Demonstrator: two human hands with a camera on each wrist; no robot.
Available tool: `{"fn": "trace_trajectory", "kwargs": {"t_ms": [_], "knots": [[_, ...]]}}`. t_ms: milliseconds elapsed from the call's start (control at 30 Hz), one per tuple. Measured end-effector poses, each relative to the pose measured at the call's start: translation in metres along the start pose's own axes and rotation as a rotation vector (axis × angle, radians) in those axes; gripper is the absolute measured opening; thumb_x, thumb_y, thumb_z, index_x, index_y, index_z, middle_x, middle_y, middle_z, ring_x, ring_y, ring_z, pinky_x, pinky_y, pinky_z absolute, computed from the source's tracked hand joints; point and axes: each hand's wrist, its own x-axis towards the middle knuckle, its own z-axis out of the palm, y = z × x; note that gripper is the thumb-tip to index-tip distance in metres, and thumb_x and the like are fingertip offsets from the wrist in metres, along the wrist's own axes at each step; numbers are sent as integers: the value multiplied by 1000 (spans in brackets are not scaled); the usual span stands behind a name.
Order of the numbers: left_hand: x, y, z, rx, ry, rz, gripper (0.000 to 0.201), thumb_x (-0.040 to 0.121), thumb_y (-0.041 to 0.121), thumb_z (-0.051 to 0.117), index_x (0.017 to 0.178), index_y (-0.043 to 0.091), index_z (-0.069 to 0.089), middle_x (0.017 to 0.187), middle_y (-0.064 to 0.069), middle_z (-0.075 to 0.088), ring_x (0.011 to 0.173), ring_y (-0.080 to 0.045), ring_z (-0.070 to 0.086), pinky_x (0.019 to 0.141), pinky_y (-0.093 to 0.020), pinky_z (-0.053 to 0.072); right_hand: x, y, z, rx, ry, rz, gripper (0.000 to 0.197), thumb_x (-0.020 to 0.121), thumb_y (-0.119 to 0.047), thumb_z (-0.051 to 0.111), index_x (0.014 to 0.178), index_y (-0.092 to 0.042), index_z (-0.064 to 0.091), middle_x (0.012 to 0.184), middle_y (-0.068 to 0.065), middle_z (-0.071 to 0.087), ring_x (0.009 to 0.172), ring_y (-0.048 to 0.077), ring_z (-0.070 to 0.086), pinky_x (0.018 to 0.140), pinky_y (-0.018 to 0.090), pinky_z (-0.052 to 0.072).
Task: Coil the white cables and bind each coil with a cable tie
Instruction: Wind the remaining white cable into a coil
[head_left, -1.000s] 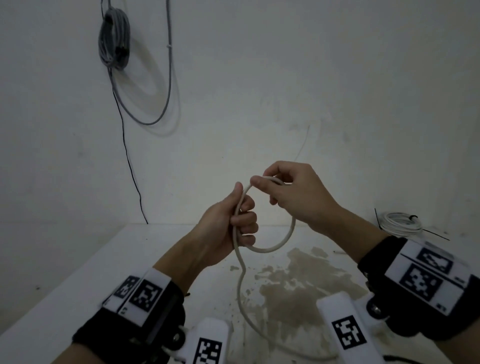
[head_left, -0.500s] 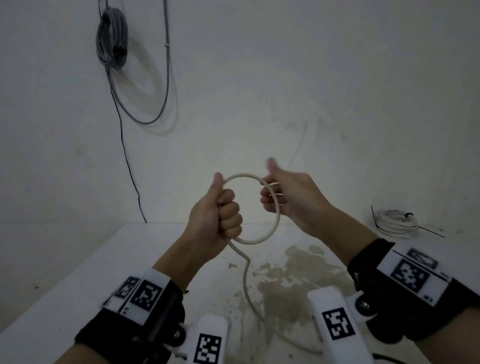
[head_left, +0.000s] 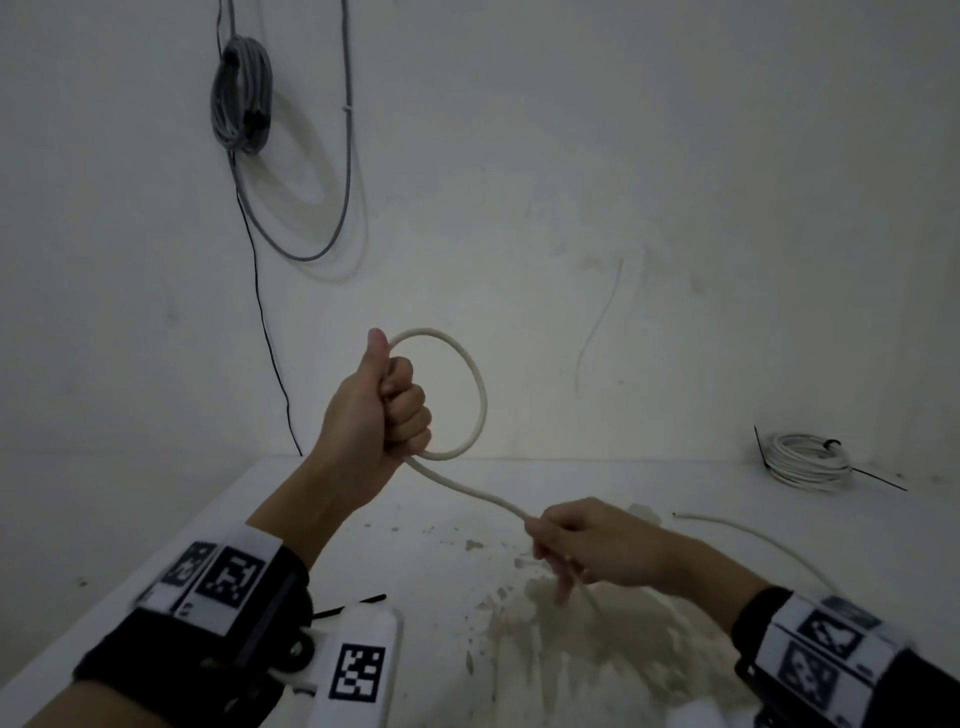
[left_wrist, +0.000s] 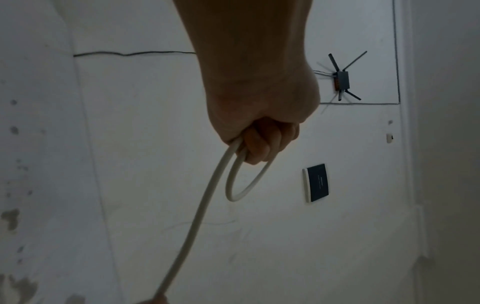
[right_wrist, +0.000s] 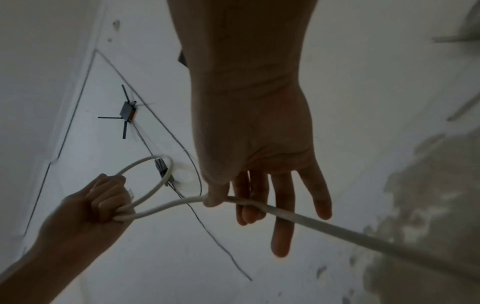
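Cable (head_left: 480, 400) forms one loop, held up in the fist of the left hand (head_left: 374, 410), fingers curled tight round it. Lower and to the right, the right hand (head_left: 597, 551) pinches the trailing length between thumb and forefinger, other fingers loose, above the stained table (head_left: 441, 519). A tied white coil (head_left: 808, 460) lies at the far right.

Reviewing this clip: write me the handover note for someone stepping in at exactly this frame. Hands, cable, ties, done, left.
Left hand: fist gripping the white cable, one loop held up above the table.
Right hand: lower down, pinching the cable's free run between thumb and fingers.
Done: one bound coil lies at the table's far right, a black tie on it.
Left: feed more loops into the left hand until the tail on the table is used up, then bind. A loose black cable tie lies near the left wrist.
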Motion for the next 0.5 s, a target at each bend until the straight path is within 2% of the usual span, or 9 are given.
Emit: {"fn": "trace_trajectory", "kwargs": {"t_ms": [100, 167, 233, 300, 367, 433, 500], "knots": [[-1, -1, 0, 168, -22, 26, 55, 96, 53, 24, 51, 21, 25, 41, 8, 19, 36, -7, 15, 38, -21, 16, 8, -7, -19, -346, 150, 67, 56, 90, -62, 35, 68, -14, 52, 65, 2, 55, 54, 18, 61, 60, 28, 48], [-2, -4, 4, 220, -32, 39, 54, 95, 52, 23, 52, 21, 24, 42, 8, 19, 38, -8, 15, 42, -23, 14, 14, -13, -27, -574, 306, 134, 67, 83, -74, 28, 58, -14, 41, 58, 2, 47, 48, 17, 48, 57, 28, 43], [-3, -5, 6, 229, -38, 48, 54, 95, 53, 23, 51, 21, 24, 42, 8, 19, 38, -8, 14, 44, -25, 13, 18, -17, -32, -564, 461, 145, 67, 79, -77, 35, 53, -15, 32, 51, -1, 38, 44, 15, 36, 51, 25, 31], [-2, -7, 7, 211, -40, 47, 54, 92, 55, 24, 51, 20, 25, 42, 8, 19, 38, -8, 14, 42, -23, 13, 19, -20, -33, -429, 559, 60, 64, 81, -70, 45, 49, -16, 28, 46, -3, 31, 40, 13, 28, 48, 25, 23], [0, -7, 5, 117, -42, 44, 57, 91, 57, 25, 49, 20, 28, 40, 8, 20, 35, -7, 16, 39, -21, 15, 20, -18, -31, -382, 541, -39, 63, 84, -63, 46, 47, -17, 27, 43, -2, 27, 38, 12, 24, 49, 25, 22], [3, -3, 1, -93, -57, 30, 55, 92, 49, 29, 47, 18, 34, 38, 7, 22, 32, -6, 19, 39, -21, 14, 18, -15, -25, -403, 469, -70, 63, 88, -60, 41, 45, -17, 26, 42, -2, 26, 36, 11, 23, 48, 24, 23], [3, 0, 0, -293, -98, 46, 33, 75, 35, 36, 48, 17, 38, 38, 7, 26, 31, -6, 23, 39, -20, 16, 16, -13, -20, -381, 429, -60, 63, 91, -59, 36, 45, -17, 25, 40, -3, 26, 34, 10, 23, 46, 24, 24]]}}
